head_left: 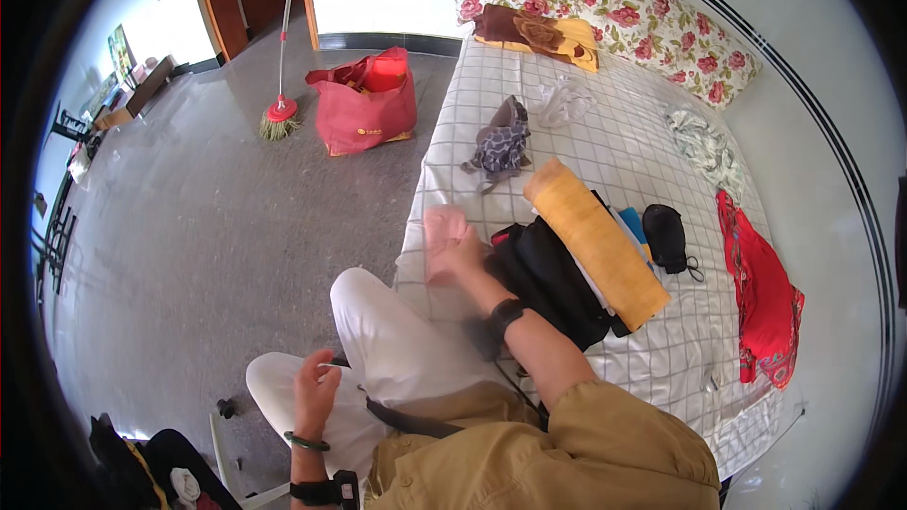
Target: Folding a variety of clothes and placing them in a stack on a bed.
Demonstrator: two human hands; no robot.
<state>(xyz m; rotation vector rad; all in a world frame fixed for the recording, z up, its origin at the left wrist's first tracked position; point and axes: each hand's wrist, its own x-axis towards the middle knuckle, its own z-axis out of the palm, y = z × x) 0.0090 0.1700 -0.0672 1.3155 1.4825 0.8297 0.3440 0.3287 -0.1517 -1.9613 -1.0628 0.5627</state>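
Observation:
My right hand reaches onto the bed's left edge, fingers closed at a folded pink cloth that lies flat there. Some of the fingertips are hard to make out. Above my lap, my left hand hangs with its fingers loosely bent and apart, and nothing shows in it. Just right of the pink cloth lies a dark folded bundle. A rolled yellow-orange cloth rests along its right side. Beyond it are a grey patterned bra and a crumpled white piece.
The bed carries a black pouch, a red garment, a crumpled pale cloth and a brown-yellow folded cloth. A red bag and a broom stand on the floor to the left.

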